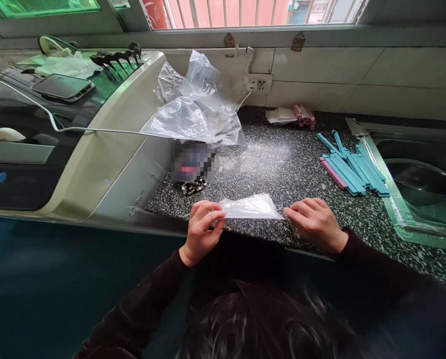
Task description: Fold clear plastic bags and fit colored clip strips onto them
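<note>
A folded clear plastic bag (250, 207) is stretched between my two hands at the front edge of the speckled counter (237, 174). My left hand (203, 230) pinches its left end between thumb and fingers. At the other end, the fingertips of my right hand (315, 222) are closed on its pointed corner. To the right lies a pile of turquoise plastic strips, perhaps bag sealing clips (348, 167), with a pink one (334, 173) at its left side. Behind the bag on the left, a large crumpled clear plastic bag (198, 107) rests on the counter.
A washing machine (106, 139) stands at the left with a phone (63, 87) on top. A white cable (106, 131) runs across to a wall socket (260, 85). The sink (398, 209) is at the right. A small pink-and-clear bundle (292, 116) lies by the wall.
</note>
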{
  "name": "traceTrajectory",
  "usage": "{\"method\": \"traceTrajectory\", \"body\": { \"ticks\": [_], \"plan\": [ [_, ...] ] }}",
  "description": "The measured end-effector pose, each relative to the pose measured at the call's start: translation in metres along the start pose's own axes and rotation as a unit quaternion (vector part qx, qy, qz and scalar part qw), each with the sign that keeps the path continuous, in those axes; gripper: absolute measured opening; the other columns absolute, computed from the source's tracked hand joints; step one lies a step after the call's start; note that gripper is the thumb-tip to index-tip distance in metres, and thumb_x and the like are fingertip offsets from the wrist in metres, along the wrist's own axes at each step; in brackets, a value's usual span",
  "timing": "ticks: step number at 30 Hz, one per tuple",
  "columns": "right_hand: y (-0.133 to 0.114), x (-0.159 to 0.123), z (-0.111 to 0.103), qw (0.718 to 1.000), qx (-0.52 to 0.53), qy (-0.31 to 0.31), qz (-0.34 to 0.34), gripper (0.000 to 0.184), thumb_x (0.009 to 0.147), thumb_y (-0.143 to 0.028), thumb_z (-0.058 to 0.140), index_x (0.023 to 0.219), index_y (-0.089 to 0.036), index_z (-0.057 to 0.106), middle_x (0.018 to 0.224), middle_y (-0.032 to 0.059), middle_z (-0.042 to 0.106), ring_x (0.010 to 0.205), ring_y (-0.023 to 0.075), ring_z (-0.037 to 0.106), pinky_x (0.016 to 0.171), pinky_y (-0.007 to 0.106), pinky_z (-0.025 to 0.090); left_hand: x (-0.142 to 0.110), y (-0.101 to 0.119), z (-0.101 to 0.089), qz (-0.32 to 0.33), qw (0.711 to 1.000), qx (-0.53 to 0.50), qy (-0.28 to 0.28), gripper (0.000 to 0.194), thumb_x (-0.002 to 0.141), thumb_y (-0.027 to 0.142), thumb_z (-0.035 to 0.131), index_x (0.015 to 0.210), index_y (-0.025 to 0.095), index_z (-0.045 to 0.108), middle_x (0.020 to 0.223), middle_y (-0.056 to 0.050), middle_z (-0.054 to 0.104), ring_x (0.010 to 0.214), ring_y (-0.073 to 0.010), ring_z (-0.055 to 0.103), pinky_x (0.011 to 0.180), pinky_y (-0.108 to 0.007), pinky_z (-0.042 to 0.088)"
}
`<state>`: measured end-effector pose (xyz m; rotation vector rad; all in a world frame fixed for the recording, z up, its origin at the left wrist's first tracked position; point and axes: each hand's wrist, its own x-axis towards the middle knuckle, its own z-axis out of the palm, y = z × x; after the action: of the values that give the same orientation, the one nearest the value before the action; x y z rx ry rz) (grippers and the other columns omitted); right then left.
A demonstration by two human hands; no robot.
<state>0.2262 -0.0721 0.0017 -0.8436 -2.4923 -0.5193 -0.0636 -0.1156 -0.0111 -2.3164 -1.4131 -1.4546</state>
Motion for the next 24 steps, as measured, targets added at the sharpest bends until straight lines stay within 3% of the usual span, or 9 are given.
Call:
{"method": "traceTrajectory", "body": {
  "ticks": [3,7,12,16,20,24],
  "plan": [
    [0.001,0.014,-0.008,0.999,0.024,0.017,0.024,0.009,0.084,-0.021,0.056,0.086,-0.019,0.064,0.076,0.0040,0.064,0.073,0.0160,0.047,0.068,0.031,0.033,0.014,0.005,-0.007,0.006,1.000,-0.006,-0.007,0.011,0.078,0.013,0.059,0.083,0.023,0.060,0.082,-0.003,0.063,0.085,-0.0183,0.055,0.081,-0.037,0.046],
    [-0.015,0.037,-0.010,0.997,0.071,0.025,-0.006,0.024,0.083,-0.037,0.059,0.091,-0.015,0.065,0.082,0.0065,0.064,0.076,0.0177,0.048,0.068,0.032,0.034,0.036,0.018,-0.014,0.039,0.999,-0.007,-0.027,0.012,0.077,0.013,0.060,0.084,0.023,0.061,0.087,-0.004,0.064,0.089,-0.0192,0.055,0.086,-0.038,0.045],
    [-0.023,0.056,-0.013,0.990,0.137,0.023,0.000,0.015,0.086,-0.020,0.054,0.074,-0.017,0.063,0.069,0.0031,0.061,0.067,0.0141,0.045,0.063,0.030,0.033,0.064,0.029,-0.024,0.055,0.996,-0.047,-0.046,0.009,0.080,0.013,0.057,0.083,0.021,0.060,0.083,-0.003,0.065,0.085,-0.0177,0.056,0.082,-0.035,0.045],
    [-0.022,0.078,-0.025,0.956,0.288,0.022,0.045,0.021,0.083,-0.037,0.059,0.088,-0.016,0.062,0.079,0.0049,0.063,0.073,0.0147,0.051,0.067,0.029,0.041,0.087,0.038,-0.027,0.058,0.993,-0.054,-0.084,0.010,0.085,0.016,0.052,0.081,0.019,0.060,0.077,-0.002,0.066,0.076,-0.0151,0.058,0.078,-0.033,0.045],
    [-0.026,0.095,-0.027,0.924,0.369,0.048,0.087,0.020,0.086,-0.026,0.054,0.069,-0.018,0.057,0.067,0.0012,0.058,0.066,0.0119,0.049,0.064,0.028,0.040,0.102,0.044,-0.024,0.052,0.990,-0.048,-0.121,0.014,0.087,0.023,0.051,0.080,0.018,0.062,0.076,-0.002,0.067,0.074,-0.0143,0.059,0.076,-0.032,0.046],
    [-0.023,0.093,-0.021,0.893,0.429,0.067,0.122,0.023,0.085,-0.023,0.055,0.063,-0.018,0.054,0.062,-0.0007,0.053,0.062,0.0101,0.047,0.061,0.027,0.039,0.102,0.034,-0.022,0.001,0.991,-0.072,-0.113,0.013,0.083,0.028,0.060,0.087,0.017,0.063,0.083,-0.004,0.068,0.078,-0.0146,0.061,0.075,-0.030,0.048]
  ]
}}
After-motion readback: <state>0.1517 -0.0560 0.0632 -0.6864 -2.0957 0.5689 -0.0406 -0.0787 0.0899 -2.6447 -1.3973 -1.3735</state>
